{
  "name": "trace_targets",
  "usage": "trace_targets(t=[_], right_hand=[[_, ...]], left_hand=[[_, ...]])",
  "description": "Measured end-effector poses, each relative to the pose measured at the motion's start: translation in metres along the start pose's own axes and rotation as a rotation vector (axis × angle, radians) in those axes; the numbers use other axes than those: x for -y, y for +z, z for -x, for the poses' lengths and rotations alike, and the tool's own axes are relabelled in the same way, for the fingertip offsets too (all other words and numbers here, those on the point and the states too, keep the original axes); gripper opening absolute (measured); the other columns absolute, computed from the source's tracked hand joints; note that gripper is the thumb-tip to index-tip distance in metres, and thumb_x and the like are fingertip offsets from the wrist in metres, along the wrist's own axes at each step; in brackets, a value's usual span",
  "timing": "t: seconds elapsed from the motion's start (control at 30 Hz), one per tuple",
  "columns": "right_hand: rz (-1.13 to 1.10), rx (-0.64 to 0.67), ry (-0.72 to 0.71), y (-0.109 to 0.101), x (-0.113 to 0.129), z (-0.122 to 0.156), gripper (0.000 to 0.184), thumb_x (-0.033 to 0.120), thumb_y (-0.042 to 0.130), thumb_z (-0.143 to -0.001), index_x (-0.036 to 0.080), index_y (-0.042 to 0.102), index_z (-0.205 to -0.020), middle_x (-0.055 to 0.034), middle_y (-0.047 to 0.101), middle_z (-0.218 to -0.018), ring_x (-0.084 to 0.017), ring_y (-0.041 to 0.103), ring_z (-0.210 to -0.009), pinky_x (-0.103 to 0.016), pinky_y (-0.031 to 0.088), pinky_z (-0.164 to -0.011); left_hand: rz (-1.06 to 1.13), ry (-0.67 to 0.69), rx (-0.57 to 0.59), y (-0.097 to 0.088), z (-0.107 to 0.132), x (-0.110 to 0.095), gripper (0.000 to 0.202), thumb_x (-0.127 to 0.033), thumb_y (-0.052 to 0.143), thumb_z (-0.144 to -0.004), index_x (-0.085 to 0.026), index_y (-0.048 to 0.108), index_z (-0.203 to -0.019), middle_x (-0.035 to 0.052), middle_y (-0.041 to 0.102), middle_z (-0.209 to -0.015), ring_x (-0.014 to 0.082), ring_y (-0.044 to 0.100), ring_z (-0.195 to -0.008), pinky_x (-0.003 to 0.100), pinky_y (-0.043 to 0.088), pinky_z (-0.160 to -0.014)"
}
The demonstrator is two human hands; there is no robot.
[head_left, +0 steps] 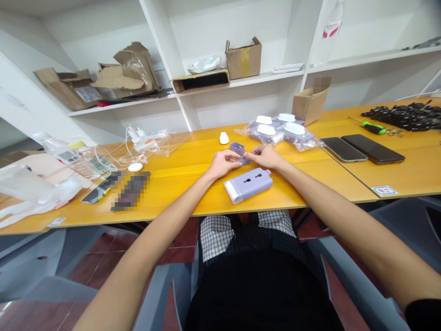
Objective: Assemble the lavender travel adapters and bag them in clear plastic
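Note:
A small purple part (245,160) sits low over the table between my two hands. My left hand (224,162) pinches its left side with fingertips together. From the other side, my right hand (264,156) has its fingers closed on the same part; fine details there are too small to make out. Just behind them stands a purple open-topped cap (237,148). Nearer to me lies a lilac rectangular case (248,185) with a white end and two dark slots on its upper face. A small white piece (223,138) rests farther back.
Plastic-bagged purple parts with white oval tops (267,129) lie at the back, beside a cardboard box (312,102). Two dark phones (373,148) and a green screwdriver (374,128) are to the right. Cables, a white disc (135,167) and a bottle (64,154) occupy the left.

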State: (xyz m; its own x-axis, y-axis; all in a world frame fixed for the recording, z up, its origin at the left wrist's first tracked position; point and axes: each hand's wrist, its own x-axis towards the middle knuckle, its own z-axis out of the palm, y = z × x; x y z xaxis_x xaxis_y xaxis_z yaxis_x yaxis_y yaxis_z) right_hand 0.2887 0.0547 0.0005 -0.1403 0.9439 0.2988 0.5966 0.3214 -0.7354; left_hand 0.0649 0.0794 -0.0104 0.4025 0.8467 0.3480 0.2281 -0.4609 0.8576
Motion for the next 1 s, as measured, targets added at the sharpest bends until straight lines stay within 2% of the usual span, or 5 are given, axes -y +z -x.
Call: trace_targets(t=[0.1,0.2,0.4,0.6,1.0], right_hand=[[-0.070,-0.016,-0.078,-0.001,0.002,0.000,0.035,0.054,0.073,-0.083,0.019,0.068,-0.083,-0.0007,0.064,-0.064,-0.014,0.052,-0.054,-0.029,0.040,-0.053],[-0.163,0.089,-0.129,-0.004,0.006,0.002,0.040,0.052,0.071,-0.085,0.017,0.076,-0.102,-0.0029,0.068,-0.071,-0.015,0.054,-0.058,-0.028,0.040,-0.053],[-0.229,0.167,-0.126,-0.006,0.006,0.002,0.029,0.044,0.080,-0.077,0.020,0.079,-0.092,-0.0049,0.074,-0.082,-0.016,0.058,-0.066,-0.028,0.043,-0.055],[-0.265,0.223,-0.057,-0.006,0.000,0.001,0.035,0.036,0.082,-0.074,0.017,0.077,-0.103,-0.0024,0.071,-0.076,-0.013,0.055,-0.057,-0.027,0.043,-0.051],[-0.200,0.088,-0.174,0.004,-0.016,-0.010,0.031,0.045,0.082,-0.074,0.018,0.076,-0.088,-0.0048,0.073,-0.079,-0.017,0.062,-0.068,-0.032,0.050,-0.064]], left_hand=[[0.001,-0.008,-0.005,0.000,0.000,-0.001,0.025,-0.019,0.089,-0.067,-0.016,0.080,-0.090,0.0061,0.075,-0.091,0.0136,0.062,-0.071,0.032,0.052,-0.071],[-0.002,-0.016,-0.007,0.000,0.001,-0.003,0.026,-0.019,0.090,-0.066,-0.016,0.080,-0.090,0.0051,0.075,-0.088,0.0134,0.062,-0.069,0.031,0.052,-0.070],[0.040,-0.023,0.018,0.000,0.001,-0.002,0.026,-0.020,0.089,-0.067,-0.015,0.080,-0.091,0.0068,0.076,-0.090,0.0154,0.066,-0.073,0.034,0.056,-0.074],[0.012,-0.029,0.003,-0.001,0.000,-0.002,0.028,-0.021,0.091,-0.065,-0.015,0.080,-0.090,0.0058,0.076,-0.088,0.0133,0.062,-0.069,0.031,0.053,-0.071],[0.044,-0.041,-0.008,-0.003,-0.001,-0.005,0.028,-0.021,0.091,-0.064,-0.014,0.080,-0.089,0.0069,0.076,-0.090,0.0155,0.066,-0.072,0.032,0.055,-0.072]])
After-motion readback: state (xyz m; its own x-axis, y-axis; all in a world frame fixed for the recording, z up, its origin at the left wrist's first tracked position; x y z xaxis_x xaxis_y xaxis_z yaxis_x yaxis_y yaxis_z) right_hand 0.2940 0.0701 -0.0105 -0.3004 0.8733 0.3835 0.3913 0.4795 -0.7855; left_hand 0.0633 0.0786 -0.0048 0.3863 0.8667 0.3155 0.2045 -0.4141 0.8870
